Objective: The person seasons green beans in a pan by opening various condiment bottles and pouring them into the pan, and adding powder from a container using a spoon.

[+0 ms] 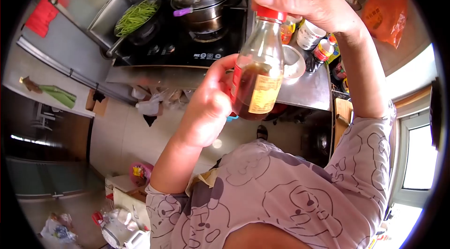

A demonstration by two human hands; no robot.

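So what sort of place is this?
Probably a home kitchen: a black stove carries a lidded pot and a pan of green beans, and a bottle of dark liquid is held up in front.

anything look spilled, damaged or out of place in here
Nothing looks clearly spilled or damaged: the bottle is tilted only slightly, its cap gripped by the right hand. The floor below the stove looks untidy, though: a jug and plastic bags sit loose there, more like clutter than storage.
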